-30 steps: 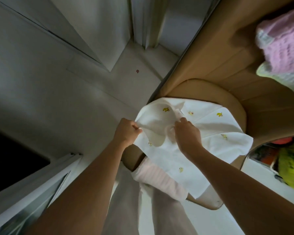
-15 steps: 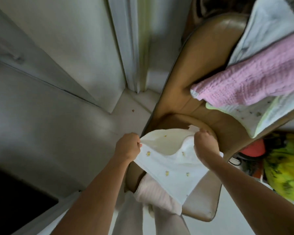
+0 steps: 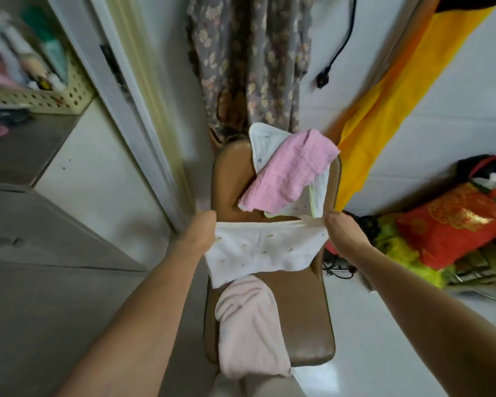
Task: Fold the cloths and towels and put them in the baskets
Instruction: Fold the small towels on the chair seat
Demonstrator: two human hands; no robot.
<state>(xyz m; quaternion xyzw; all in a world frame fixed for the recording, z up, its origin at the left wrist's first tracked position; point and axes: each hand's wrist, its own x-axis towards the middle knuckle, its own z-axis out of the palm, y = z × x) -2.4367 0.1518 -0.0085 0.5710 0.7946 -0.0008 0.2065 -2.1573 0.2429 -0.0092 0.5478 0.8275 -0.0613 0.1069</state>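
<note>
Baskets come first: a cream perforated basket [image 3: 45, 99] sits at the upper left beside the door frame, holding blurred soft items in pink, green and white that cannot be told apart. At the right, on the floor, a red bag [image 3: 453, 224] lies against yellow-green things, its contents hidden.

Both hands hold a white cloth [image 3: 262, 250] with small printed spots, stretched above the brown chair [image 3: 301, 316]. The left hand [image 3: 202, 234] pinches the cloth's left top corner and the right hand [image 3: 341, 229] pinches the right top corner; each grip is closed tight on the fabric. The cloth's long axis runs left to right, its top edge pulled taut between the hands and its lower part hanging down toward the seat.

On the chair's backrest lies a pink waffle cloth [image 3: 287, 173] over a white cloth with a green edge [image 3: 317, 196]. On the seat's near left part rests a pale pink towel [image 3: 249, 328], long axis running toward the person.
</note>
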